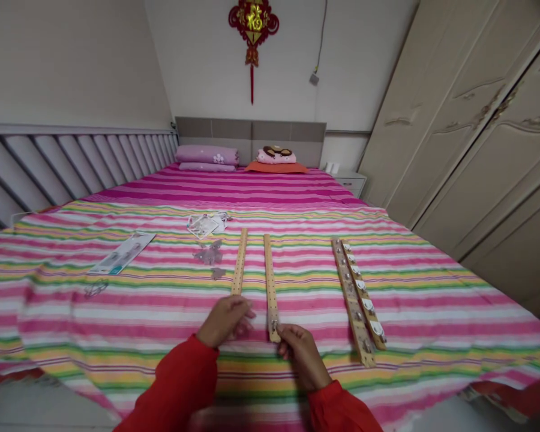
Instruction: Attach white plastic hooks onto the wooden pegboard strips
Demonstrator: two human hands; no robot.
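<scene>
My right hand [301,351] is closed at the near end of a narrow wooden strip [269,273], its fingertips pinching a small shiny metal fitting [274,326]. That fitting sits on a greyish piece lying on the strip. Left of it lies a second wooden strip [239,264], with rows of small holes. My left hand [225,318] covers this strip's near end, with fingers curled together. Whatever the left fingers hold is too small and blurred to make out. Further left lie several flat translucent grey pieces [209,255].
To the right lie two wooden strips, one with metal fittings [351,294], one with white round pieces [360,285]. Clear packets [209,224] lie further back. A flat package [123,253] and thin wire loops [96,288] are at left on the striped bedspread [162,324].
</scene>
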